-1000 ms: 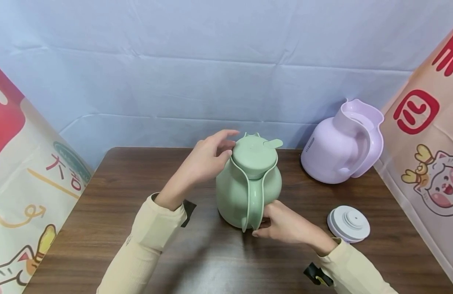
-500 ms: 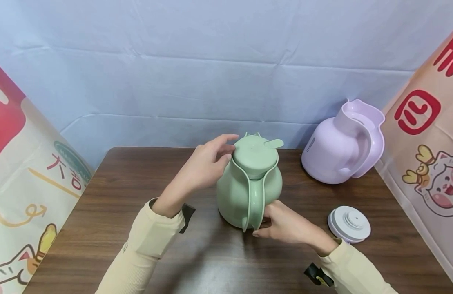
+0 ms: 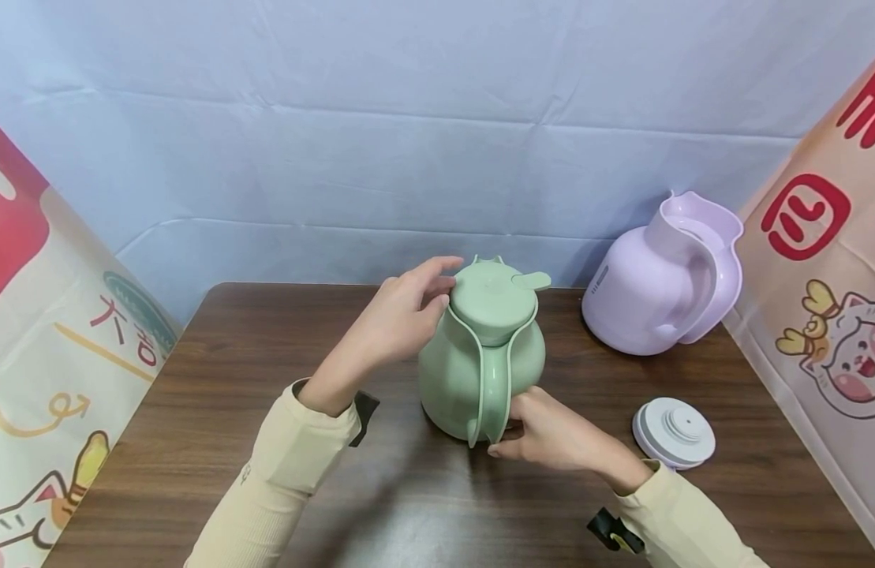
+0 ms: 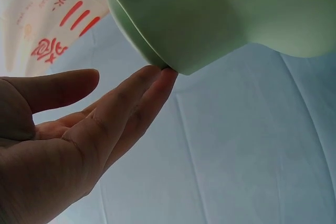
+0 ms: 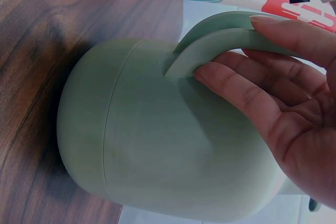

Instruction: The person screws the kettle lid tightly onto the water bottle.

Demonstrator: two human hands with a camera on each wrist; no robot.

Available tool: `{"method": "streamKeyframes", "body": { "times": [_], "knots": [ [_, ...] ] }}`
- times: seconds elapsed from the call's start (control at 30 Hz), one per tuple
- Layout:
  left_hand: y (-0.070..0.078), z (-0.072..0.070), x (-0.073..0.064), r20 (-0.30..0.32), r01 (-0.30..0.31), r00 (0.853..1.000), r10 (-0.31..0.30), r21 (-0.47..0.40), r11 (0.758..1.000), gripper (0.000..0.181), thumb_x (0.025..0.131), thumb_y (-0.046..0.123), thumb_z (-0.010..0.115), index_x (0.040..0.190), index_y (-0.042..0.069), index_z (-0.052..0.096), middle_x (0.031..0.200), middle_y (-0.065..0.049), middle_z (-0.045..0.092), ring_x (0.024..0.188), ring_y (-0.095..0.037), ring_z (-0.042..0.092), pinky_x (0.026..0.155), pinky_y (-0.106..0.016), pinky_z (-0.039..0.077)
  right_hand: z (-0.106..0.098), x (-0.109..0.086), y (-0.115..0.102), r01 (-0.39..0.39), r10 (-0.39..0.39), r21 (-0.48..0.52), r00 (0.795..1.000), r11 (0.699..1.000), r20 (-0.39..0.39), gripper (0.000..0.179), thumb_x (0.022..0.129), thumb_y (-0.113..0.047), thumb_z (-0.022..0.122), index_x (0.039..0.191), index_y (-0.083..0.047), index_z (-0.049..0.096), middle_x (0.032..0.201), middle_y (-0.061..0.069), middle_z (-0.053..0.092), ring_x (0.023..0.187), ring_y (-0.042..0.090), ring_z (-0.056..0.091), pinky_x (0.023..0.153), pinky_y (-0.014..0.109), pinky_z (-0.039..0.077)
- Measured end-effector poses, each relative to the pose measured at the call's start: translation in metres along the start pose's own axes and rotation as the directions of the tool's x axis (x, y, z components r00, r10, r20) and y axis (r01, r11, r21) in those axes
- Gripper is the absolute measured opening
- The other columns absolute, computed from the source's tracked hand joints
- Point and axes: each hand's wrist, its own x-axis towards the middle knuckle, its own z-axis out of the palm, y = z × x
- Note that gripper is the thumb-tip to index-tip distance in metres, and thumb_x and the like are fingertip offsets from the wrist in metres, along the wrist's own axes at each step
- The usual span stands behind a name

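Observation:
A green thermos jug [image 3: 444, 379] stands upright on the table, its handle towards me. On its mouth sits a round green lid [image 3: 490, 296], with a tab [image 3: 532, 281] sticking out to the right. My left hand [image 3: 405, 312] is at the left of the lid; in the left wrist view its nearly straight fingertips [image 4: 152, 72] touch the jug's upper rim, and the thumb stands apart. Low on the handle [image 5: 226, 40], my right hand [image 3: 551, 430] holds on, fingers curled through behind it and thumb on the outer side.
A lilac jug [image 3: 625, 292] without a lid stands at the back right. In front of it lies a lilac and white lid [image 3: 674, 432], its white ringed side up. Pale blue cloth [image 3: 302, 158] hangs behind the brown wooden table [image 3: 217, 394], with printed cloths at both sides.
The green lid has turned very slightly, its tab now reaching a little further right and forward. My left hand has shifted slightly. The right hand and the jug look still.

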Motion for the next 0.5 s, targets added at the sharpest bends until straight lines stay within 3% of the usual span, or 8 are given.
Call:
{"method": "streamKeyframes", "body": {
  "times": [0.2, 0.5],
  "knots": [
    [0.001, 0.001, 0.004, 0.007, 0.009, 1.0, -0.009, 0.0, 1.0, 0.045, 0.091, 0.003, 0.039, 0.135, 0.014, 0.041, 0.125, -0.01, 0.055, 0.116, -0.017, 0.05, 0.085, -0.031, 0.042, 0.0, 0.0, 0.0, -0.002, 0.002, -0.002, 1.0, 1.0, 0.002, 0.019, 0.07, -0.005, 0.075, 0.085, -0.014, 0.068, 0.084, -0.01, 0.063, 0.081, 0.003, 0.055, 0.074, 0.027, 0.047],
    [0.0, 0.002, 0.013, 0.011, 0.02, 1.0, -0.02, 0.015, 1.0, 0.044, 0.093, 0.005, 0.039, 0.136, 0.014, 0.041, 0.127, -0.008, 0.053, 0.119, -0.017, 0.047, 0.094, -0.032, 0.038, 0.001, 0.0, 0.001, 0.011, -0.011, 0.002, 1.0, 1.0, -0.003, 0.016, 0.07, -0.005, 0.075, 0.081, -0.014, 0.067, 0.077, -0.013, 0.06, 0.075, 0.0, 0.052, 0.07, 0.025, 0.047]
  ]
}}
